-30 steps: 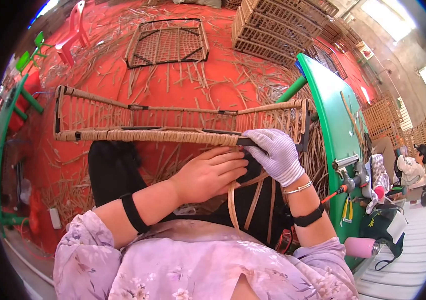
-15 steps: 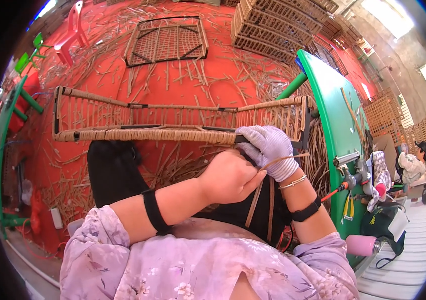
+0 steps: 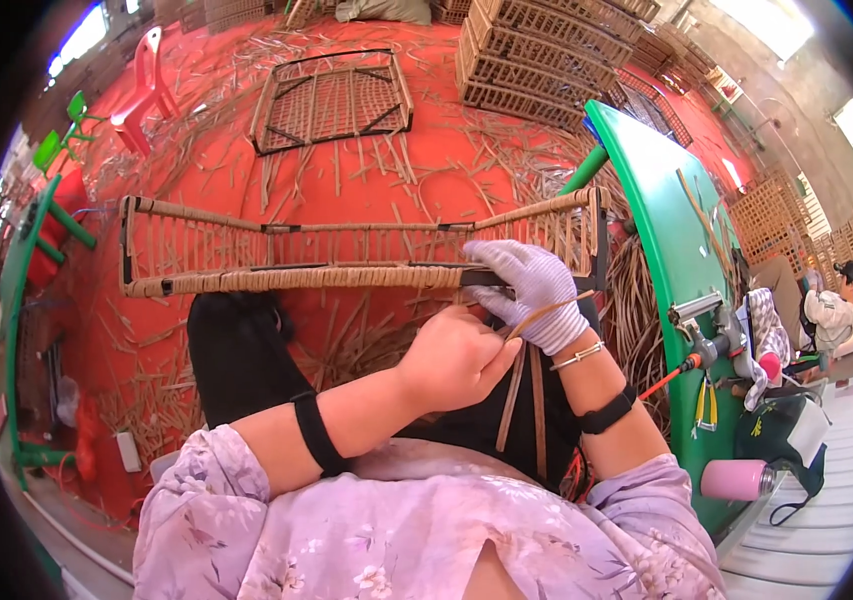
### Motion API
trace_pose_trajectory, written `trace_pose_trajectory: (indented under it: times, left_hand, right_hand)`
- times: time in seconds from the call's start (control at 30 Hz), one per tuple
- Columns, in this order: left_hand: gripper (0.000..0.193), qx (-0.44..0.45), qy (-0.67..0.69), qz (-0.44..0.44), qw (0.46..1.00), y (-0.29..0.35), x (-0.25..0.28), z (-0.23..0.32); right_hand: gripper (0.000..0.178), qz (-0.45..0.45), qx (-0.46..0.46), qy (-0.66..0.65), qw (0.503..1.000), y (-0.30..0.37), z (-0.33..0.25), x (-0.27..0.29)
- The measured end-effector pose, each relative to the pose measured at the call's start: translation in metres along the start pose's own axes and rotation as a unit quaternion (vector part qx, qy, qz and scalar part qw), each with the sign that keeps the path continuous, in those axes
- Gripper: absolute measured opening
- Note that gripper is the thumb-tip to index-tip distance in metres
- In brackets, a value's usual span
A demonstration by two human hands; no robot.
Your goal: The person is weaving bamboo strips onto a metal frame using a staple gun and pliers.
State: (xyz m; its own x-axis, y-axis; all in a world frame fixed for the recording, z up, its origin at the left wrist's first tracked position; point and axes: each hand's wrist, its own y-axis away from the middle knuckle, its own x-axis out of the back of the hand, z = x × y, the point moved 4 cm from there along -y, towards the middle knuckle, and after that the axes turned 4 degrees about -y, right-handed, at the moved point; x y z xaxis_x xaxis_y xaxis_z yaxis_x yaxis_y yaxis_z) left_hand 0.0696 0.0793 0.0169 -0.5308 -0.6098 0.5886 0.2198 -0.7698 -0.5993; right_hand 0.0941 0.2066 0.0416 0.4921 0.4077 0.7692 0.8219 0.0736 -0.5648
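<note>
A long frame (image 3: pixel 296 280) is being held over the black-clad legs (image 3: pixel 241 355), by the left edge of the green bench (image 3: pixel 658 230). A thin strip (image 3: pixel 558 311) is being clamped in the closed fingers of the bare left hand (image 3: pixel 454 358). The frame's near edge is being straddled, close to its right corner, by the gloved right hand (image 3: pixel 538 295). Its fingers are being held apart, above and below that edge; how hard they are being pressed cannot be told.

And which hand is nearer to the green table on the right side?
Right: the gloved right hand is at the frame, left of the table; the bare left hand is farther left.
</note>
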Motion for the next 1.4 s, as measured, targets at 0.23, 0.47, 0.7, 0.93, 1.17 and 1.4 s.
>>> trace_pose_trajectory:
  times: [0.23, 0.47, 0.7, 0.93, 1.17, 1.4]
  left_hand:
    - [0.034, -0.013, 0.010, -0.001, 1.000, 0.000, 0.000, -0.004]
    - [0.032, -0.015, 0.055, 0.040, 0.998, -0.002, 0.001, -0.004]
    - [0.039, 0.085, 0.070, 0.024, 0.994, -0.010, 0.011, 0.003]
    - [0.041, 0.079, 0.079, 0.002, 0.994, -0.023, 0.022, 0.005]
    - [0.036, 0.082, -0.034, -0.134, 0.987, -0.079, 0.075, -0.028]
    - [0.050, 0.143, -0.235, -0.229, 0.934, -0.112, 0.069, -0.093]
  right_hand:
    - [0.029, -0.061, -0.007, -0.001, 0.998, 0.004, 0.000, 0.000]
    - [0.029, -0.054, 0.014, 0.052, 0.997, 0.007, 0.000, -0.011]
    - [0.030, -0.055, 0.016, 0.047, 0.997, 0.008, 0.002, -0.015]
    - [0.034, -0.091, -0.022, 0.031, 0.995, 0.009, 0.010, -0.014]
    - [0.042, 0.124, 0.003, -0.005, 0.992, 0.018, 0.002, 0.000]
    - [0.053, 0.060, -0.108, -0.095, 0.988, 0.016, 0.001, 0.000]
